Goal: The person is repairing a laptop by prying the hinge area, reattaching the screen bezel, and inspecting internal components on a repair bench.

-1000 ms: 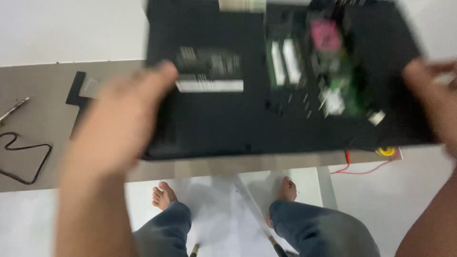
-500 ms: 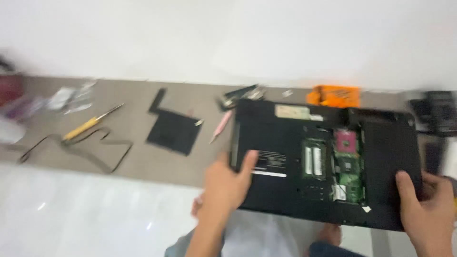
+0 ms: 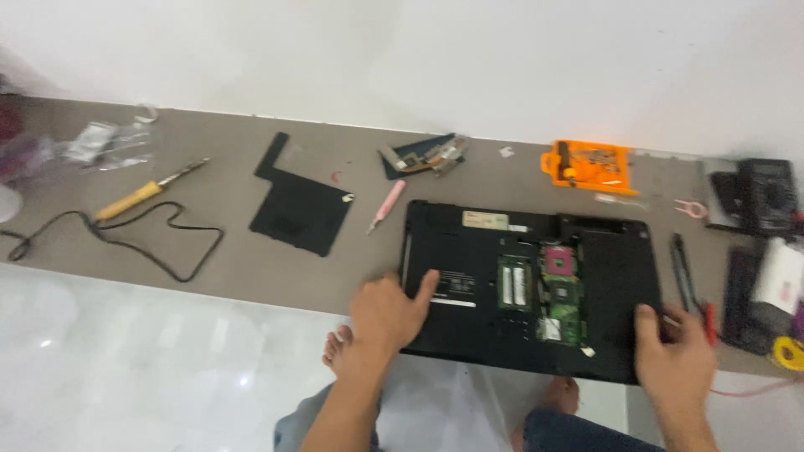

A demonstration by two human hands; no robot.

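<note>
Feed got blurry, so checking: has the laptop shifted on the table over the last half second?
Cannot tell. The laptop sits about as far right of the black cover panel as before; mostly the camera moved. Both hands rest on it.

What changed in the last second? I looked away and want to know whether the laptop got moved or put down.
The opened black laptop, earlier held up close to the camera, now lies flat, underside up, on the grey bench. The left hand has stayed on its left edge and the right hand on its right corner. The view pulled back. Since half a second ago, the black cover panel, soldering iron and orange screwdriver kit have not moved.
</note>
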